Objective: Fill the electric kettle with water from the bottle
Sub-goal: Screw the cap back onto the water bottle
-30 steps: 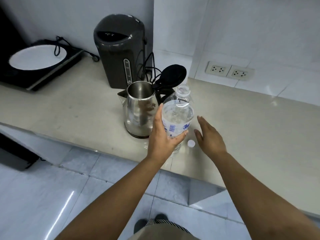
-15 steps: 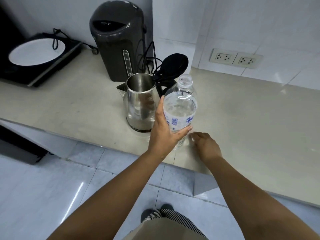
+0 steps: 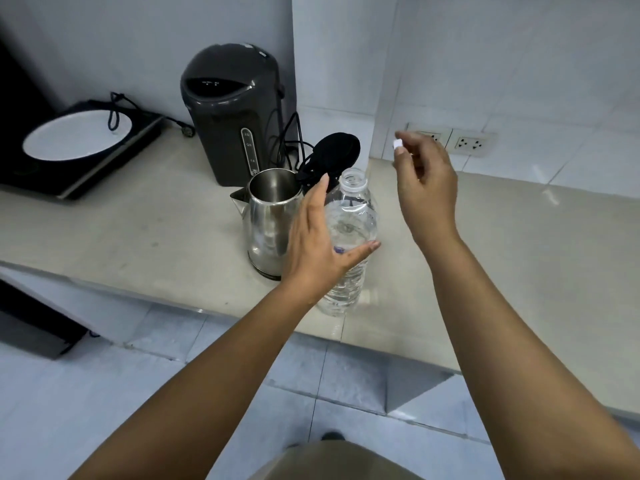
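Observation:
A steel electric kettle (image 3: 268, 220) stands on the counter with its black lid (image 3: 337, 150) flipped up. Right beside it stands a clear plastic water bottle (image 3: 351, 223), uncapped and partly full. My left hand (image 3: 318, 247) wraps around the bottle's middle from the left. My right hand (image 3: 424, 188) is raised above the counter to the right of the bottle's neck, pinching the small white bottle cap (image 3: 397, 143) between thumb and fingertip.
A dark grey hot-water dispenser (image 3: 230, 109) stands behind the kettle with black cords beside it. An induction cooker with a white plate (image 3: 78, 135) sits at the far left. Two wall sockets (image 3: 469, 143) are at the back right. The counter edge (image 3: 207, 308) runs just below the bottle.
My right hand picked the white cap up from the counter and rose to the right of the bottle's neck. My left hand stayed on the bottle.

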Demonstrator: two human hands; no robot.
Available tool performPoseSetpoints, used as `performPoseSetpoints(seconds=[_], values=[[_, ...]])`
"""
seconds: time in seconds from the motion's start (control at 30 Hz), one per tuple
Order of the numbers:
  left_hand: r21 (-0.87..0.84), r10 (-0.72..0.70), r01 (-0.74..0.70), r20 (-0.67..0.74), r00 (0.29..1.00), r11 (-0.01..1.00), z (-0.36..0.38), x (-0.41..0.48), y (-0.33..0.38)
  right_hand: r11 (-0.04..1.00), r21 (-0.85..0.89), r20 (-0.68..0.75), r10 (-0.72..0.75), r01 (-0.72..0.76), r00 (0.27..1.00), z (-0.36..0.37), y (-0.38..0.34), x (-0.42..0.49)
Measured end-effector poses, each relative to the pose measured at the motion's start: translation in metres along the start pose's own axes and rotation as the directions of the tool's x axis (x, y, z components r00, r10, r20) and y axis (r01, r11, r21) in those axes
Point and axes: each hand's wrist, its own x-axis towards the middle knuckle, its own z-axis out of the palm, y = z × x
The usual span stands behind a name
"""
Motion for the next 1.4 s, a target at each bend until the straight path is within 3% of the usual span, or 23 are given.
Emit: performPoseSetpoints(seconds=[0.13, 0.27, 0.43, 1.07, 1.4], values=[[0.182, 0.104, -0.104, 0.007, 0.995, 0.978, -0.009, 0.011, 0.004, 0.991, 0.127, 0.237, -0.072, 0.043, 0.969, -0.005, -0.043, 0.012], [0.355, 0.117, -0.132, 0.064, 0.991, 0.925, -0.013, 0.017, 0.005, 0.980, -0.042, 0.390, -0.165, 0.196, 0.906, -0.011, -0.054, 0.007], [0.441, 0.096, -0.135, 0.109, 0.989, 0.888, -0.015, 0.018, 0.006, 0.935, -0.176, 0.494, -0.187, 0.308, 0.849, -0.018, -0.058, 0.003], [0.425, 0.016, -0.090, 0.175, 0.984, 0.901, -0.020, 0.014, 0.010, 0.892, -0.271, 0.616, -0.128, 0.361, 0.778, -0.028, -0.074, 0.004], [0.384, 0.017, -0.081, 0.168, 0.986, 0.920, -0.020, 0.012, 0.010, 0.878, -0.344, 0.589, -0.073, 0.332, 0.804, -0.023, -0.075, 0.006]])
